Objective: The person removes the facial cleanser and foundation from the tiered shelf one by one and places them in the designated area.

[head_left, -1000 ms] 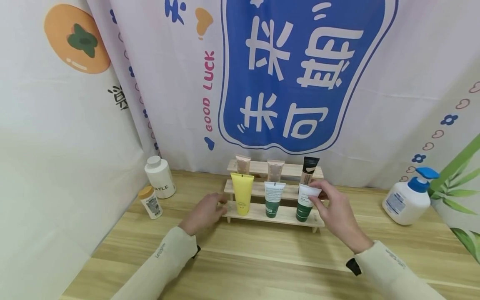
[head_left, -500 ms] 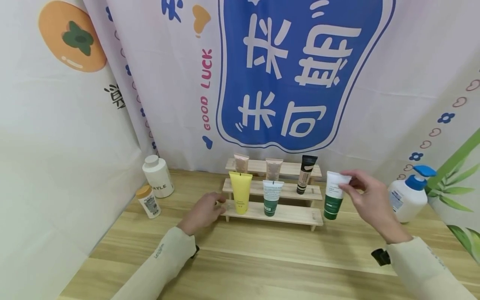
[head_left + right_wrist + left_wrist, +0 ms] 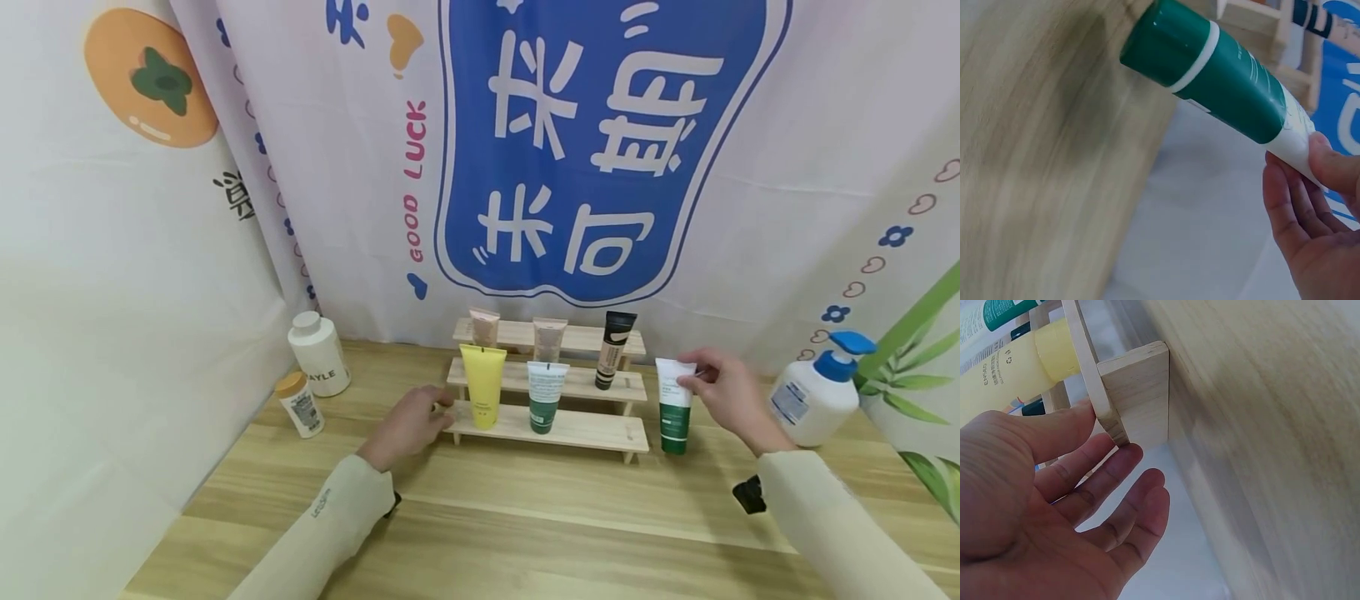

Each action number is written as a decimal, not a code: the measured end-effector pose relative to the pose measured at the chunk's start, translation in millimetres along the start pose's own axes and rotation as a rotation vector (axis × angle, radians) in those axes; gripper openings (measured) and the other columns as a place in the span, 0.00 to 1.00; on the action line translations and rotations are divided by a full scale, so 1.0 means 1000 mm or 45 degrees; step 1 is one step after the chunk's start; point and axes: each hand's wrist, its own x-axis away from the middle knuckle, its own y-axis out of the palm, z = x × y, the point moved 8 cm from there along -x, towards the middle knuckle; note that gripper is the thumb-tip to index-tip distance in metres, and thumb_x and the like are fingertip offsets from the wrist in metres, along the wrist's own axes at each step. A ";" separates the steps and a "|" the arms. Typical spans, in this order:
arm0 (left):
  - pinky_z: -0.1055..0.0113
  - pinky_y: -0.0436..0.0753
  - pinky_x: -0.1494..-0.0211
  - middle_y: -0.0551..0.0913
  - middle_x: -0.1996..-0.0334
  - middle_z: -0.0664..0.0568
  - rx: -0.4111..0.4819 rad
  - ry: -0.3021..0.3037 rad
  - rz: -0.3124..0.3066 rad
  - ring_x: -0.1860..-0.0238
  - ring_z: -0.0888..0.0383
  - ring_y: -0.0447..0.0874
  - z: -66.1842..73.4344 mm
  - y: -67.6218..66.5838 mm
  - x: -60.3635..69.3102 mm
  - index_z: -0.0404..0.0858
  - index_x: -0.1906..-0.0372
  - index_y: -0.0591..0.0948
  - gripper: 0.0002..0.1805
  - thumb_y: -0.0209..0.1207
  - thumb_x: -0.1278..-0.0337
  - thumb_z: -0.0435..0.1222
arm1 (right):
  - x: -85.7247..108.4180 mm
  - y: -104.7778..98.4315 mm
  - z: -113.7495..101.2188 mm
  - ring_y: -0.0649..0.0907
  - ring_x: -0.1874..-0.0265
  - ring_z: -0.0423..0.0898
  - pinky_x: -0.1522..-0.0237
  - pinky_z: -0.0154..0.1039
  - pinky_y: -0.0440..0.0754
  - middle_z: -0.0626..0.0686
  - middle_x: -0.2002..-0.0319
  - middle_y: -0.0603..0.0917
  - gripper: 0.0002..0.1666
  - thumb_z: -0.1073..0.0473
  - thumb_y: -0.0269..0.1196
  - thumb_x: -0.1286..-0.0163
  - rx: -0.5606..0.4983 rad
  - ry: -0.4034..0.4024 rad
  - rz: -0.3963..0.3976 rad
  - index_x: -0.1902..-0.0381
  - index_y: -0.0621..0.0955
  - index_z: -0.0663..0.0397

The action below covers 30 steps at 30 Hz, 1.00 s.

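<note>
My right hand [image 3: 733,400] pinches a white and green squeeze tube [image 3: 674,417] near its flat top end, to the right of the three-step wooden rack [image 3: 596,429]. The tube's green cap [image 3: 1163,40] points down; in the right wrist view it appears a little off the tabletop. My left hand [image 3: 408,427] holds the left end of the lowest step, thumb on top and fingers against the end and underside. On that step stand a yellow tube [image 3: 483,387] and another white and green tube [image 3: 545,396]. A black-capped beige tube [image 3: 615,350] stands behind, with two pinkish tubes [image 3: 550,337].
At the left stand a white bottle [image 3: 318,354] and a small bottle with an orange-brown cap [image 3: 300,406]. A white pump bottle with a blue head [image 3: 813,400] is right of my right hand. A printed curtain [image 3: 360,208] hangs behind the wooden table [image 3: 525,525].
My right hand has lifted the white and green tube off the right end of the lowest step, carried it right and then lowered it somewhat. The left hand has stayed in place.
</note>
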 end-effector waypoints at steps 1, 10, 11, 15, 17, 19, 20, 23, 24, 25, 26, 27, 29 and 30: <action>0.53 0.75 0.46 0.79 0.50 0.44 -0.001 0.000 0.000 0.47 0.47 0.75 0.000 0.000 0.000 0.35 0.50 0.80 0.14 0.61 0.40 0.34 | -0.002 0.004 0.003 0.75 0.76 0.49 0.79 0.37 0.74 0.56 0.71 0.78 0.14 0.68 0.66 0.39 -0.010 0.013 -0.026 0.54 0.81 0.63; 0.52 0.74 0.45 0.78 0.50 0.44 -0.011 0.014 0.005 0.46 0.46 0.74 0.001 -0.002 0.001 0.35 0.50 0.80 0.14 0.62 0.41 0.33 | -0.008 0.050 0.033 0.82 0.70 0.52 0.70 0.45 0.82 0.61 0.65 0.81 0.16 0.66 0.63 0.35 -0.218 0.238 -0.353 0.51 0.78 0.68; 0.52 0.74 0.45 0.79 0.50 0.44 -0.010 0.010 0.004 0.46 0.46 0.74 0.001 -0.002 0.001 0.35 0.50 0.80 0.14 0.62 0.41 0.34 | -0.008 0.055 0.035 0.82 0.70 0.52 0.69 0.46 0.82 0.61 0.64 0.81 0.15 0.66 0.63 0.35 -0.235 0.258 -0.371 0.52 0.78 0.69; 0.53 0.74 0.44 0.78 0.49 0.45 -0.009 0.005 0.001 0.45 0.47 0.74 0.000 0.000 0.000 0.36 0.50 0.81 0.14 0.62 0.40 0.34 | -0.008 0.070 0.042 0.81 0.68 0.52 0.67 0.47 0.82 0.61 0.64 0.80 0.14 0.66 0.62 0.35 -0.268 0.317 -0.400 0.54 0.79 0.70; 0.53 0.73 0.44 0.78 0.48 0.45 -0.008 0.001 -0.001 0.44 0.47 0.73 0.000 0.001 0.000 0.36 0.49 0.80 0.14 0.61 0.40 0.35 | -0.009 0.074 0.045 0.81 0.67 0.52 0.67 0.45 0.82 0.61 0.63 0.81 0.14 0.65 0.62 0.35 -0.249 0.332 -0.404 0.54 0.79 0.69; 0.53 0.73 0.43 0.78 0.48 0.44 -0.010 0.004 -0.001 0.44 0.47 0.73 0.001 0.001 0.000 0.36 0.49 0.80 0.14 0.61 0.40 0.35 | -0.009 0.077 0.046 0.80 0.67 0.52 0.67 0.44 0.81 0.62 0.62 0.81 0.14 0.65 0.63 0.35 -0.224 0.337 -0.409 0.54 0.80 0.69; 0.52 0.73 0.43 0.78 0.48 0.44 -0.010 0.008 0.001 0.44 0.47 0.73 0.001 0.001 0.001 0.36 0.49 0.80 0.14 0.61 0.40 0.35 | -0.009 0.078 0.047 0.80 0.66 0.51 0.67 0.43 0.81 0.62 0.62 0.82 0.13 0.65 0.62 0.35 -0.211 0.337 -0.411 0.54 0.80 0.69; 0.52 0.73 0.43 0.78 0.49 0.44 -0.010 0.009 0.006 0.44 0.47 0.73 0.002 0.002 0.000 0.36 0.50 0.80 0.14 0.61 0.40 0.34 | -0.008 0.079 0.048 0.81 0.66 0.52 0.68 0.42 0.81 0.63 0.62 0.82 0.12 0.65 0.62 0.35 -0.190 0.341 -0.416 0.56 0.81 0.69; 0.52 0.73 0.43 0.78 0.49 0.44 -0.009 0.010 0.007 0.44 0.47 0.73 0.002 0.002 0.001 0.36 0.50 0.80 0.14 0.61 0.40 0.34 | -0.008 0.079 0.048 0.81 0.66 0.52 0.68 0.42 0.81 0.63 0.62 0.82 0.12 0.66 0.62 0.35 -0.184 0.342 -0.417 0.56 0.81 0.70; 0.53 0.73 0.43 0.78 0.49 0.44 -0.009 0.011 0.010 0.45 0.47 0.73 0.002 0.002 0.001 0.36 0.50 0.80 0.14 0.61 0.40 0.34 | -0.007 0.079 0.048 0.81 0.67 0.53 0.69 0.42 0.81 0.64 0.62 0.82 0.12 0.66 0.62 0.35 -0.183 0.341 -0.416 0.57 0.81 0.70; 0.53 0.73 0.43 0.78 0.49 0.45 -0.009 0.007 0.013 0.45 0.47 0.73 0.002 0.001 0.001 0.36 0.50 0.80 0.14 0.61 0.40 0.34 | -0.007 0.078 0.048 0.82 0.67 0.53 0.69 0.42 0.81 0.64 0.63 0.82 0.12 0.66 0.62 0.35 -0.180 0.337 -0.414 0.57 0.81 0.71; 0.53 0.73 0.43 0.78 0.49 0.45 -0.008 0.001 0.014 0.45 0.47 0.73 0.001 0.001 0.001 0.36 0.50 0.80 0.14 0.61 0.40 0.34 | -0.007 0.078 0.049 0.82 0.68 0.53 0.70 0.42 0.81 0.64 0.64 0.82 0.12 0.66 0.62 0.35 -0.179 0.338 -0.412 0.57 0.81 0.71; 0.53 0.73 0.43 0.78 0.49 0.45 -0.005 -0.006 0.018 0.45 0.47 0.73 0.001 0.000 0.002 0.36 0.50 0.80 0.14 0.61 0.40 0.34 | -0.006 0.077 0.049 0.82 0.69 0.53 0.70 0.41 0.81 0.64 0.64 0.82 0.13 0.66 0.62 0.36 -0.175 0.340 -0.408 0.58 0.81 0.72; 0.53 0.73 0.43 0.78 0.49 0.45 -0.003 -0.012 0.020 0.44 0.47 0.73 0.000 0.000 0.002 0.36 0.50 0.80 0.14 0.61 0.40 0.34 | -0.006 0.077 0.050 0.83 0.69 0.53 0.70 0.41 0.81 0.64 0.65 0.82 0.13 0.66 0.62 0.36 -0.180 0.345 -0.409 0.58 0.81 0.73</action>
